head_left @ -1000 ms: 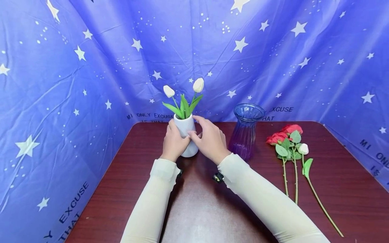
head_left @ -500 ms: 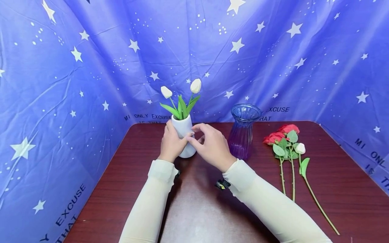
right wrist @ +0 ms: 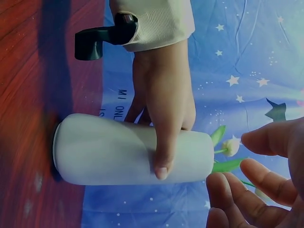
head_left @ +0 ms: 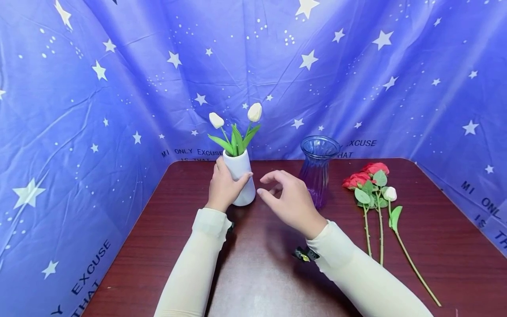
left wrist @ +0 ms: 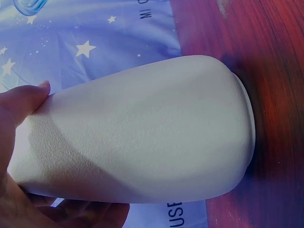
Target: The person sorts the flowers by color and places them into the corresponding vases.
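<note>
A white vase (head_left: 242, 166) stands upright on the table, with two white tulips (head_left: 255, 112) and their green leaves rising from its mouth. My left hand (head_left: 225, 186) grips it from the left. The right wrist view shows that thumb lying across the front of the vase (right wrist: 104, 152); the left wrist view has the vase's lower part (left wrist: 152, 133) down to its base. To the right of the vase hovers my right hand (head_left: 295, 204), fingers loosely bent, nothing in it. A gap separates it from the vase.
Behind my right hand stands a blue-purple glass vase (head_left: 320, 169). Farther right lie red roses (head_left: 358, 179) with leafy stems and a loose white tulip (head_left: 390, 193). A starry blue curtain (head_left: 253, 66) hangs around the brown table (head_left: 166, 237).
My right hand has come off the white vase and moved right and toward me. The left hand still holds the vase. The whole view has shifted slightly.
</note>
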